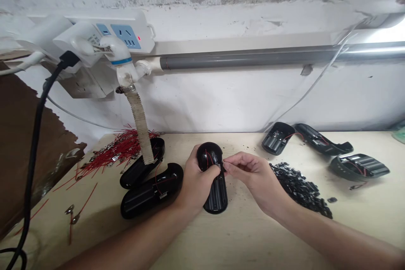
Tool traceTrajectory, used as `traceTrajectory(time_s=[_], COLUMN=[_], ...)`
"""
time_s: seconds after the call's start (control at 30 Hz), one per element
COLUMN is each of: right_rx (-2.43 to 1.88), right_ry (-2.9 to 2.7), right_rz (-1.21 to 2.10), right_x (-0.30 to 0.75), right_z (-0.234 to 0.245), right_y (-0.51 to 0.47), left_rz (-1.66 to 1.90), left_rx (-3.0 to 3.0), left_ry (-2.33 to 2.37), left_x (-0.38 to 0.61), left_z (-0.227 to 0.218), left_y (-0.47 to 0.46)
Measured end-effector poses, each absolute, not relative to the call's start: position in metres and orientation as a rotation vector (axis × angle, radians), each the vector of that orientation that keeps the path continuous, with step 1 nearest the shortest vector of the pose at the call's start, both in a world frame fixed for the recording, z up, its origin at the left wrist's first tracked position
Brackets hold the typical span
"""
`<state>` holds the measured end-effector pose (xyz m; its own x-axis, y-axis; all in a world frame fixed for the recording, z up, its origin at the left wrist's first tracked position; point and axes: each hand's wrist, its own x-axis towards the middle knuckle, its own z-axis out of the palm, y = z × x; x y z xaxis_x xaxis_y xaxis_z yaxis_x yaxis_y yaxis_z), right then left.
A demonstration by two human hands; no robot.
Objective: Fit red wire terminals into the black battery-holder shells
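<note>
My left hand (199,183) grips a black plastic housing (217,198), holding it upright on the bench with its rounded end up. A thin red wire (209,162) runs across that end. My right hand (249,179) comes in from the right, with thumb and forefinger pinched at the housing's upper edge. The small dark part between those fingertips is mostly hidden. Left of my hands lie two similar black housings (152,194) with red wires inside. Right of my right hand sits a heap of small black plastic pieces (299,190).
Several more open black housings (357,167) lie at the right of the pale wooden bench (240,236). A bundle of red wires with metal terminals (117,149) lies at the left. A braided hose (139,126) drops onto a housing, below a power strip (126,29) and grey pipe (247,61).
</note>
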<state>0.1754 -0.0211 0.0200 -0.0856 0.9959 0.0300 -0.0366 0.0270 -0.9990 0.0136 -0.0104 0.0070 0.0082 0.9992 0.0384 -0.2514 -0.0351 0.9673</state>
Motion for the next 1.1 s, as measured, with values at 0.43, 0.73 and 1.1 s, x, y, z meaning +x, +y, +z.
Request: traceTrajectory(time_s=[0.43,0.73,1.1], right_rx=[-1.218,-1.191,-1.188], right_ry=[-1.115,-1.158,-1.088], right_rz=[1.361,1.320,1.393], right_x=[0.1736,0.1744,0.1738], right_z=[0.0230,0.0225,0.0225], right_y=[-0.0183,-0.0196,-0.0204], left_rz=[1.328,1.334,1.337], left_rx=[1.059,1.091,1.118], left_ry=[1.011,1.015,1.017], left_x=[0.0130,0.0132,0.0132], left_z=[-0.0006,0.0009,0.0013], left_y=[-0.0093,-0.0084,-0.0089])
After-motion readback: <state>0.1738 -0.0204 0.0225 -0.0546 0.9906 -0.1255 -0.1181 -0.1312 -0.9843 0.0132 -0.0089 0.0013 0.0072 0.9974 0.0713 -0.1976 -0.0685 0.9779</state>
